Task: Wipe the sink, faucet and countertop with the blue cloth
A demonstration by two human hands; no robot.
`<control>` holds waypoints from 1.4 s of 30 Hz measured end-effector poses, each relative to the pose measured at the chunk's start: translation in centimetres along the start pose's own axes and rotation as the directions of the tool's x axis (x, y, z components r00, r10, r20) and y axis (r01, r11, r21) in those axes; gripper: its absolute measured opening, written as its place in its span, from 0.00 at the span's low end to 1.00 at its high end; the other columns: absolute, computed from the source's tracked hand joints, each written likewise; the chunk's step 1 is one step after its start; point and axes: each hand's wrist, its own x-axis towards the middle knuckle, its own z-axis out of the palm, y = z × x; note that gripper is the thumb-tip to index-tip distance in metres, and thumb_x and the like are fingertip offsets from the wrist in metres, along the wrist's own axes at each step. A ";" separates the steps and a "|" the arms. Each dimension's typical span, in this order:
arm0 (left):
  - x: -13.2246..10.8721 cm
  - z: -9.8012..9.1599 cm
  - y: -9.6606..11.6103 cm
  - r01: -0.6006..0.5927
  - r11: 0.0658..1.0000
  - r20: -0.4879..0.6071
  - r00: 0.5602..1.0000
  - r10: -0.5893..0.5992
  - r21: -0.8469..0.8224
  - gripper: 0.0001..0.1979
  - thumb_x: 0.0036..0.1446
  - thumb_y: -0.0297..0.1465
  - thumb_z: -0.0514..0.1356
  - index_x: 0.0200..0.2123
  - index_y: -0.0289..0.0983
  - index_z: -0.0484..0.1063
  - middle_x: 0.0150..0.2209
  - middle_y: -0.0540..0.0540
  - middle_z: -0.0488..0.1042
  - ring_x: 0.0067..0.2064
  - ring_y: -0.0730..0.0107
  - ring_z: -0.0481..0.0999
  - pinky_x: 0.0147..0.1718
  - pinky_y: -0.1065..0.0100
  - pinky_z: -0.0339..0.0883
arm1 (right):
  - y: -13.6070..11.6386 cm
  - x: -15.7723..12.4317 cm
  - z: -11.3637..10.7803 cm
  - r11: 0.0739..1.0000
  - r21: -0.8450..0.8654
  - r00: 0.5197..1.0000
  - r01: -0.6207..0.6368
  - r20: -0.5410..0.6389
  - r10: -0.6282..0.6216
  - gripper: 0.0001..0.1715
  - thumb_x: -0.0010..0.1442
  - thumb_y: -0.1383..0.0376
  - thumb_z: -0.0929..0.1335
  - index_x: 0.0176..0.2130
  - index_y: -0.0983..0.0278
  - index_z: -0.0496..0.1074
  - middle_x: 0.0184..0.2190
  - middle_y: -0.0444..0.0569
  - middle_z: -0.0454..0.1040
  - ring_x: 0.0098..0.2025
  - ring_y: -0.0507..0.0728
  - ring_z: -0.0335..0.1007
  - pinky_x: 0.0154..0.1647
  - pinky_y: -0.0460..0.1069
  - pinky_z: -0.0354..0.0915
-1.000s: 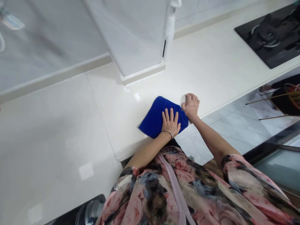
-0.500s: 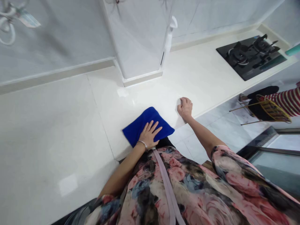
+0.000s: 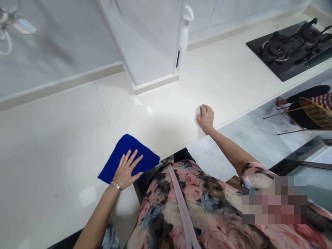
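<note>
A blue cloth (image 3: 116,155) lies spread on the white countertop (image 3: 67,138), near its front edge. My left hand (image 3: 127,170) rests flat on the cloth with its fingers spread, a bracelet at the wrist. Farther right, my right hand (image 3: 205,117) leans on the counter near the edge, its fingers curled under. Whether anything is under those fingers is hidden.
A white spray bottle (image 3: 183,36) is by the wall pillar (image 3: 153,41). At the back right sits a black gas stove (image 3: 281,71). Beyond the counter, a person is on a yellow chair (image 3: 315,114). A tap-like fitting (image 3: 6,20) shows at upper left.
My left hand and the blue cloth have moved left along the counter. The right hand stays at the same place. The view has shifted slightly.
</note>
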 end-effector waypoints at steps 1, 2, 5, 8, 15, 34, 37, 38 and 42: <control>0.4 -0.1 0.3 0.007 1.000 0.016 1.000 -0.007 0.014 0.39 0.67 0.47 0.63 0.77 0.48 0.60 0.81 0.43 0.48 0.81 0.37 0.44 0.75 0.32 0.50 | 0.0 0.0 0.1 1.000 0.003 1.000 0.001 0.000 -0.001 0.32 0.63 0.67 0.61 0.63 0.71 0.69 0.66 0.68 0.67 0.69 0.71 0.59 0.69 0.68 0.60; 0.8 -0.2 0.8 0.012 0.999 0.031 0.999 -0.013 0.030 0.40 0.66 0.47 0.64 0.77 0.48 0.59 0.81 0.41 0.46 0.81 0.35 0.42 0.74 0.31 0.49 | 0.0 0.0 0.1 1.000 0.006 1.000 0.001 0.000 -0.001 0.31 0.63 0.67 0.61 0.63 0.71 0.69 0.66 0.68 0.67 0.68 0.71 0.59 0.69 0.68 0.60; 2.3 -0.3 2.5 0.010 0.997 0.077 0.997 -0.016 0.074 0.41 0.66 0.46 0.65 0.78 0.46 0.57 0.81 0.38 0.41 0.81 0.31 0.38 0.74 0.29 0.46 | 0.2 0.0 0.4 1.000 0.010 1.000 0.004 0.002 -0.004 0.32 0.62 0.67 0.62 0.63 0.70 0.68 0.65 0.68 0.67 0.68 0.72 0.59 0.68 0.70 0.59; 4.0 -0.2 4.5 0.006 0.995 0.100 0.995 -0.016 0.100 0.41 0.67 0.45 0.65 0.78 0.46 0.57 0.81 0.37 0.39 0.81 0.31 0.35 0.75 0.29 0.43 | 0.1 0.0 0.5 1.000 0.004 1.000 0.001 0.008 -0.001 0.32 0.61 0.67 0.62 0.64 0.69 0.67 0.65 0.67 0.66 0.68 0.73 0.58 0.68 0.71 0.59; 12.3 0.8 10.8 -0.025 0.998 0.120 0.993 0.018 0.062 0.44 0.67 0.49 0.64 0.79 0.44 0.53 0.81 0.36 0.37 0.80 0.30 0.33 0.76 0.30 0.39 | -0.6 0.3 0.0 0.999 0.021 0.998 -0.025 0.061 0.024 0.33 0.61 0.67 0.63 0.64 0.71 0.67 0.66 0.69 0.65 0.69 0.74 0.56 0.69 0.72 0.56; 28.4 0.8 16.5 -0.364 0.923 0.125 0.917 0.379 -0.124 0.35 0.73 0.51 0.51 0.77 0.44 0.58 0.81 0.42 0.45 0.82 0.45 0.37 0.79 0.41 0.36 | -0.4 0.5 -0.4 0.999 0.018 0.999 -0.030 0.022 0.030 0.30 0.62 0.68 0.63 0.62 0.69 0.71 0.64 0.65 0.70 0.66 0.70 0.62 0.67 0.66 0.62; 26.5 0.1 12.3 -0.341 0.934 0.091 0.932 0.350 -0.103 0.33 0.74 0.49 0.53 0.77 0.47 0.60 0.81 0.44 0.49 0.82 0.47 0.42 0.78 0.41 0.42 | -0.1 0.4 -0.1 0.998 0.069 0.999 0.014 -0.044 -0.011 0.30 0.61 0.68 0.63 0.61 0.67 0.73 0.61 0.65 0.72 0.64 0.70 0.64 0.66 0.67 0.64; 25.7 -0.3 10.6 -0.312 0.946 0.078 0.945 0.318 -0.084 0.33 0.73 0.48 0.54 0.76 0.47 0.60 0.81 0.44 0.50 0.81 0.47 0.43 0.78 0.40 0.43 | 0.3 0.3 0.0 0.996 0.079 0.998 0.038 -0.059 -0.033 0.29 0.61 0.68 0.63 0.60 0.67 0.73 0.61 0.65 0.72 0.64 0.70 0.65 0.65 0.67 0.65; 20.4 -2.6 2.6 -0.142 0.990 0.042 0.989 0.143 -0.011 0.33 0.73 0.47 0.55 0.76 0.48 0.60 0.80 0.44 0.50 0.81 0.48 0.44 0.77 0.40 0.46 | 3.5 0.3 -1.0 0.963 0.098 0.968 0.252 -0.001 -0.253 0.29 0.64 0.65 0.62 0.61 0.69 0.72 0.62 0.66 0.72 0.65 0.68 0.67 0.66 0.66 0.68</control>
